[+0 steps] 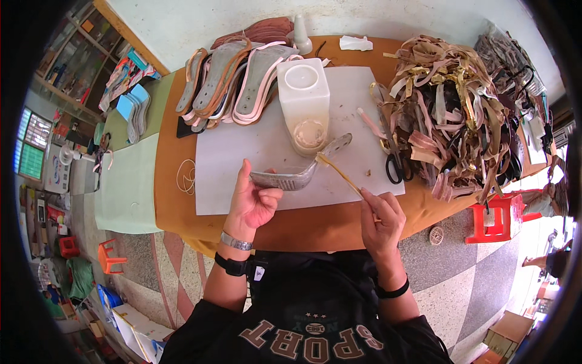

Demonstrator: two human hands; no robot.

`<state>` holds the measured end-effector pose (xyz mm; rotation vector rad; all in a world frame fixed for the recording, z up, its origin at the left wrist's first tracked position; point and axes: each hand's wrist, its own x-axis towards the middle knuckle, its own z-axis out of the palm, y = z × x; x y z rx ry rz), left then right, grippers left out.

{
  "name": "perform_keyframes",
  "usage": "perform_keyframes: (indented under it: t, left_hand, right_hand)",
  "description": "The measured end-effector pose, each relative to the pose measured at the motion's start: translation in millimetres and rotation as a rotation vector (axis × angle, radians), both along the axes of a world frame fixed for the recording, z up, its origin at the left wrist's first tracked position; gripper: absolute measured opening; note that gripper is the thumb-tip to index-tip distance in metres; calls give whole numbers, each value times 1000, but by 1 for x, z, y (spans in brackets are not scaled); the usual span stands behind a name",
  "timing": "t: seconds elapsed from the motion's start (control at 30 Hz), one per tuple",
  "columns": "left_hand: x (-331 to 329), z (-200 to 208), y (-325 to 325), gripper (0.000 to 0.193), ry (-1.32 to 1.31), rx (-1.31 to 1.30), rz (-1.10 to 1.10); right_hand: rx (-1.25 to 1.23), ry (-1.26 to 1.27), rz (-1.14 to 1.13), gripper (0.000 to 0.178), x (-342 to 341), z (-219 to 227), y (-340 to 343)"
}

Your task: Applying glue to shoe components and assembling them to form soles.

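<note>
My left hand (251, 203) grips a curved grey shoe insole (291, 181) by one end, raised over a white sheet (236, 159). Between the fingers of my right hand (383, 223) is a thin brush (342, 175) with a light handle. Its tip meets the insole near the bend, or comes very close to it. Just beyond stands a white plastic container (303, 108) with an opening low on the near side, where a pale paste shows. Stacked grey insoles (254, 91) edged in pink and brown lie at the back left.
A large heap of brown, pink and gold strips (448, 115) covers the table's right side. Black-handled scissors (395, 168) lie beside it. A white bottle (301, 37) stands at the back. A red stool (494, 219) is on the floor at right, an orange one (110, 256) at left.
</note>
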<state>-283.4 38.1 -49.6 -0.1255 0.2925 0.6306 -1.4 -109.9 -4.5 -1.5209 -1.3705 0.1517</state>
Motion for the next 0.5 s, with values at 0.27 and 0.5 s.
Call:
perform_keyframes:
  t: [0.27,0.5]
  left_hand:
    - [3,6,-1,65,58,-1,13]
    - [1,3,-1,73,57,-6,19]
  right_hand:
    - [16,-64,-113,26,5,-2,7]
    - [53,-131,-45,29,7,-7,11]
